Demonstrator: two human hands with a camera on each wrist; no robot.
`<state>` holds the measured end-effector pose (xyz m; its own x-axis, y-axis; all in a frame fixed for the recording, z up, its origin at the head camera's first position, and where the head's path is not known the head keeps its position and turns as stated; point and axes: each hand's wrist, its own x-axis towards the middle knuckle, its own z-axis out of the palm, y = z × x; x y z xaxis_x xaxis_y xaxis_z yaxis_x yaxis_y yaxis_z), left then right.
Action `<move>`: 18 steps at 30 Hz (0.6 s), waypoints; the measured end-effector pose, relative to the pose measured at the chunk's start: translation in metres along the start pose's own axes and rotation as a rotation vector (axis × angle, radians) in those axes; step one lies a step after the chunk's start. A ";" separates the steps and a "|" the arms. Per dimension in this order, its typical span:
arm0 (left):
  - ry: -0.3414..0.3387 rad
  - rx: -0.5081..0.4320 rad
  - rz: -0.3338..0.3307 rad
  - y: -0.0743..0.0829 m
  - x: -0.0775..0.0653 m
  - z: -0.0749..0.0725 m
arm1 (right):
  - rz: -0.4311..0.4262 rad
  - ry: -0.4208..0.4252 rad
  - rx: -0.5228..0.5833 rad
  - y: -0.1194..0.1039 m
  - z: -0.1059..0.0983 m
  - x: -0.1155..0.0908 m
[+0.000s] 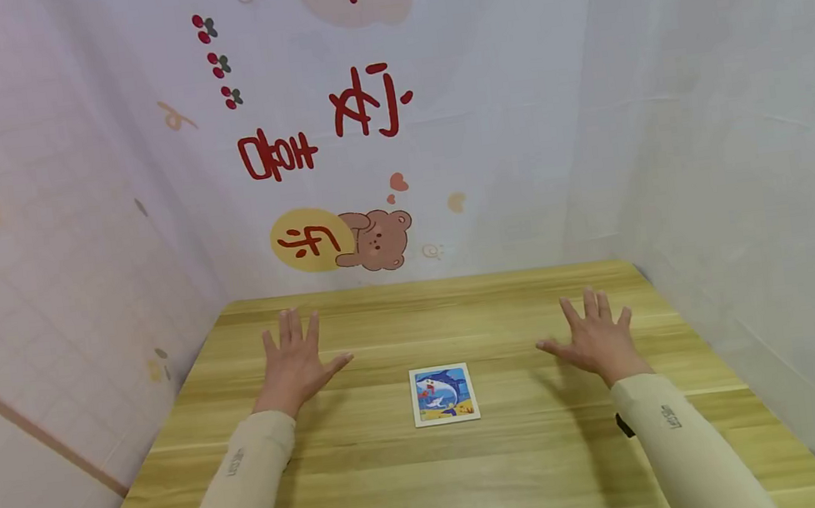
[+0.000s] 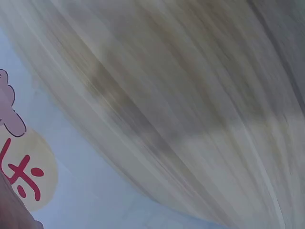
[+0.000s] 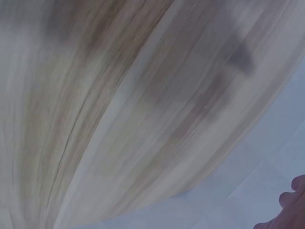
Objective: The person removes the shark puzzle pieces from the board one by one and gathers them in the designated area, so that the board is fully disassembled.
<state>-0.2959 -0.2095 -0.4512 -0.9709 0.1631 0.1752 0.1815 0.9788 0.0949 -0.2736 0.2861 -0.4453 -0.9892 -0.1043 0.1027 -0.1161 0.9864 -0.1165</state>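
A small picture card (image 1: 444, 395) with a white border lies flat on the wooden table (image 1: 449, 484); it shows a blue and white dolphin or shark over yellow sand. To its left my left hand (image 1: 294, 372) is spread, fingers straight and thumb pointing toward the card. On the other side my right hand (image 1: 600, 341) is spread the same way, apart from the card. Neither hand holds anything. In the left wrist view only a bit of the left hand (image 2: 16, 210) shows at the lower left corner; the right wrist view has a few right fingertips (image 3: 288, 205) at the lower right.
A white cloth wall (image 1: 497, 110) with red characters and a cartoon bear (image 1: 382, 242) rises behind the table's far edge. Cloth walls also stand at the left (image 1: 22, 247) and right (image 1: 759, 163). A dark band (image 1: 625, 425) shows at the right wrist.
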 end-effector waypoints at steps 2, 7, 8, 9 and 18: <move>-0.003 -0.006 0.000 0.004 0.003 -0.001 | 0.003 -0.007 0.005 -0.003 0.001 0.002; -0.013 -0.027 -0.011 0.018 0.011 -0.003 | 0.024 -0.018 0.034 -0.009 0.003 0.006; -0.012 -0.035 -0.013 0.022 0.013 -0.004 | 0.032 -0.019 0.044 -0.010 0.004 0.006; -0.010 -0.044 -0.011 0.025 0.014 -0.004 | 0.040 -0.022 0.051 -0.011 0.006 0.006; 0.023 -0.112 -0.008 0.060 0.023 0.009 | 0.085 -0.006 0.148 -0.020 0.019 0.002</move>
<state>-0.3086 -0.1462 -0.4508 -0.9688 0.1513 0.1961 0.1915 0.9598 0.2052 -0.2753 0.2637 -0.4618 -0.9965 -0.0229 0.0802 -0.0437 0.9623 -0.2684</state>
